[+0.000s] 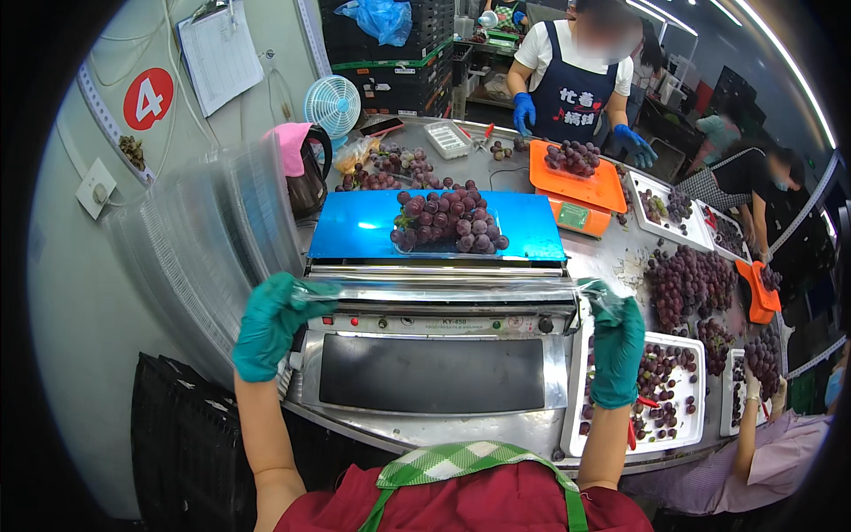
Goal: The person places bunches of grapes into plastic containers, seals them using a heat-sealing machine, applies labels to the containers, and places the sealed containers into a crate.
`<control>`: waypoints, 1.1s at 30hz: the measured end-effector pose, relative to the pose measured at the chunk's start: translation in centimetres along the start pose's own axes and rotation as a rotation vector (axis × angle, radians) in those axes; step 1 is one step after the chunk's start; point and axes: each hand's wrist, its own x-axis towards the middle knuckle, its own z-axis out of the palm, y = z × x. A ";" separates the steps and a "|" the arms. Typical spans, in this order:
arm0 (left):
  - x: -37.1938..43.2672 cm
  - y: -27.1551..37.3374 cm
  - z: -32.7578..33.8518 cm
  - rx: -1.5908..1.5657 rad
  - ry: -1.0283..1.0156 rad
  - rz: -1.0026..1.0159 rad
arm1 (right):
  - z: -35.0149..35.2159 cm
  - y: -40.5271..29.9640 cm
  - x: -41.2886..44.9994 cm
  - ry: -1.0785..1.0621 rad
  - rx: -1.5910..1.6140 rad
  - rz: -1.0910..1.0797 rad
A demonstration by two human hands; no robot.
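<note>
My left hand (276, 326), in a green glove, grips the left end of a sheet of clear plastic film (452, 290). Gloved alike, my right hand (613, 339) pinches the film's right end. The film is stretched between them across the roller area of a film wrapping machine (432, 319). Behind it, a clear tray heaped with red grapes (449, 219) sits on the machine's blue top plate (352, 226). The black heating plate (432, 374) lies nearer me, below the control strip.
Stacked clear plastic trays (206, 246) stand left, beside a dark kettle (307, 183). At right are an orange scale (575, 183), loose grape bunches (691, 279) and a white foam tray (695, 399) holding grapes. A co-worker in blue gloves stands across the table; others work at right.
</note>
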 end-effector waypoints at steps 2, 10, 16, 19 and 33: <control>1.4 2.0 0.9 0.045 0.053 0.128 | -0.4 0.0 1.0 -0.183 0.086 -0.243; 19.1 2.1 -0.6 0.790 -0.002 0.475 | 6.7 7.1 20.6 -0.270 -1.335 -0.612; 24.6 -12.2 -10.5 0.885 -0.245 0.008 | -3.1 16.3 24.3 -0.705 -1.886 -0.283; 21.0 -14.2 -8.9 0.736 -0.243 -0.123 | -3.5 14.8 20.0 -0.765 -1.796 -0.258; 22.1 -14.6 -6.5 0.302 -0.062 -0.500 | -0.7 13.6 20.0 -0.665 -1.643 0.281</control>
